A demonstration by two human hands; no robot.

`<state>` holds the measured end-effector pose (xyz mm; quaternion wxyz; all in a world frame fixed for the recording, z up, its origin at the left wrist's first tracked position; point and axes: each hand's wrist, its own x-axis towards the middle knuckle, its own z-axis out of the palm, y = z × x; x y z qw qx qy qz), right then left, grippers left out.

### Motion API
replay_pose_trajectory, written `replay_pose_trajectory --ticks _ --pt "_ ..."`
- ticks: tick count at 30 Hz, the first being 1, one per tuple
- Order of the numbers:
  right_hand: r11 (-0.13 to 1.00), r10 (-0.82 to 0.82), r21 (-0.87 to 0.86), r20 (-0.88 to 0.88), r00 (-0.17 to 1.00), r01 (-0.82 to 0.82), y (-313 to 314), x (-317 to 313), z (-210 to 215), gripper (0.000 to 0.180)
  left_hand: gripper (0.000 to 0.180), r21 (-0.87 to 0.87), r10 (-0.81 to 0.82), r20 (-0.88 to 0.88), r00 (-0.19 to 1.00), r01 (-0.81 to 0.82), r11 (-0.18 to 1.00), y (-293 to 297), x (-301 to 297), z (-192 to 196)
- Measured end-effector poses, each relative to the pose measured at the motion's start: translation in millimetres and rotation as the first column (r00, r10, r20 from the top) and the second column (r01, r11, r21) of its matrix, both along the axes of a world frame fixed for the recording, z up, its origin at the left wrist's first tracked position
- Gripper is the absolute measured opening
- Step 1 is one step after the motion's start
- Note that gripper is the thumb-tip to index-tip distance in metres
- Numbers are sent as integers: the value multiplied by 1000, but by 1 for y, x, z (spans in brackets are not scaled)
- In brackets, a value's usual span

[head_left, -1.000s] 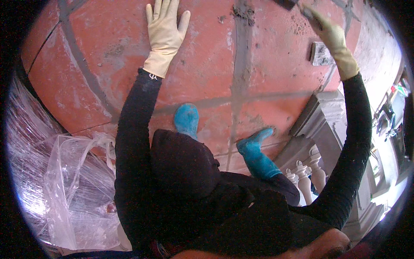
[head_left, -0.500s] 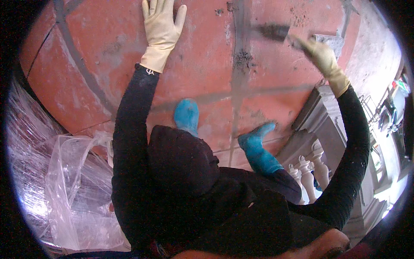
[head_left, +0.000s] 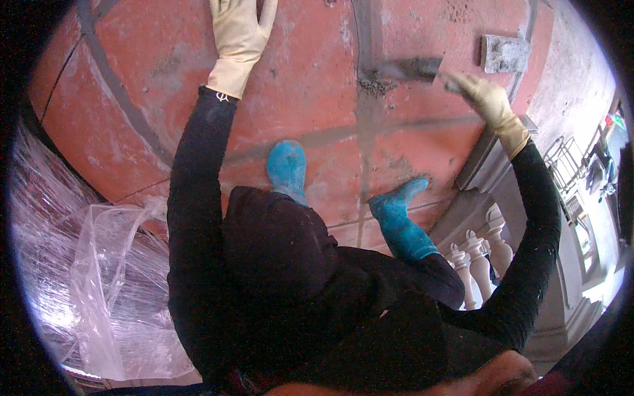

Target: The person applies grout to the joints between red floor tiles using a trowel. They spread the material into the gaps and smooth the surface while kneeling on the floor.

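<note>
Left hand (head_left: 239,36) in a cream glove, pressed flat on a red floor tile (head_left: 152,86), fingers spread apart as far as the top edge shows. Right hand (head_left: 485,99), gloved too, fingers clamped together round the handle of a grout float (head_left: 413,69). Blade reaching out past the fingertips, lying along a grey joint (head_left: 362,132), wet grey mortar (head_left: 376,84) heaped at its far end. Grey block (head_left: 505,54) just beyond the knuckles. Blue boots (head_left: 396,221) well below the fingers.
</note>
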<state>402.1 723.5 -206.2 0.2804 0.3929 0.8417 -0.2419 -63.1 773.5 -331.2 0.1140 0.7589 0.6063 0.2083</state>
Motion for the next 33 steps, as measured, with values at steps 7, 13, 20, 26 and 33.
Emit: replay_pose_trajectory --ticks 7,13,20,26,33 --pt "615 -788 36 10 615 788 72 -3 -40 30 56 54 -21 -14 1000 21 998 -1 -1 -5" --pt "986 -13 162 -217 976 49 -10 10 -26 50 55 80 -13 -4 1000 13 997 0 -1 -8" --pt "976 -116 167 -138 984 139 -26 24 -24 57 55 118 -12 -27 1000 15 993 1 -2 -14" --pt "910 -71 366 -330 941 197 4 23 -61 53 55 137 -32 -27 999 35 990 3 -4 -19" --pt "994 96 47 120 988 -102 -90 16 -13 51 55 161 -39 -25 999 43 986 5 -6 -21"
